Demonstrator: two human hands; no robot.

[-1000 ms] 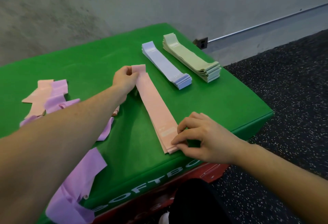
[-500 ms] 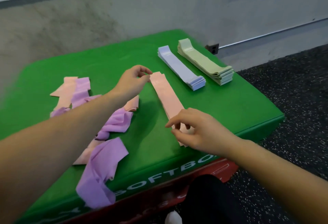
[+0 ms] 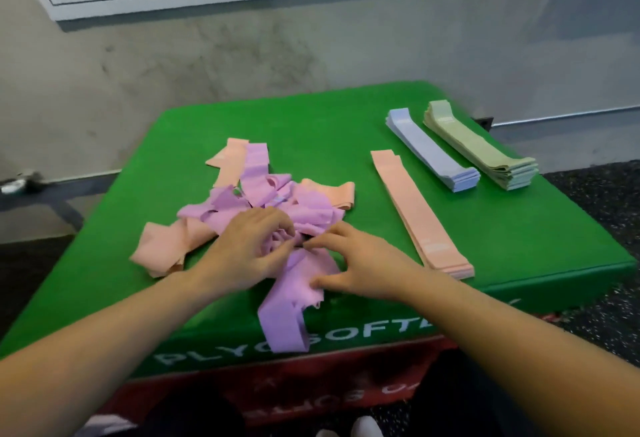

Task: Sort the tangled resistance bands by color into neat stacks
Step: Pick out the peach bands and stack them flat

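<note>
Both hands over the tangled pile of purple and pink bands, on top of the green plyo box. Left hand palm down on the middle of the pile, fingers curled around a bunch of purple band. Right hand just beside the left one, fingertips almost touching it, fingers half bent and loosely spread, thumb lying on a purple band that goes from under the hands toward the near edge of the box and hangs over it. Cannot tell for sure whether the right fingers pinch something or only touch the pile; picture a little blurred there.

Loose pink bands sticking out of the pile to the left of the left hand and also beyond both hands. To the right of the right hand, near but apart, a flat pink stack, lying straight. Further to the right and beyond, well apart from the hands, a blue stack and a green stack, side by side, both neat. Grey concrete wall behind the box.
</note>
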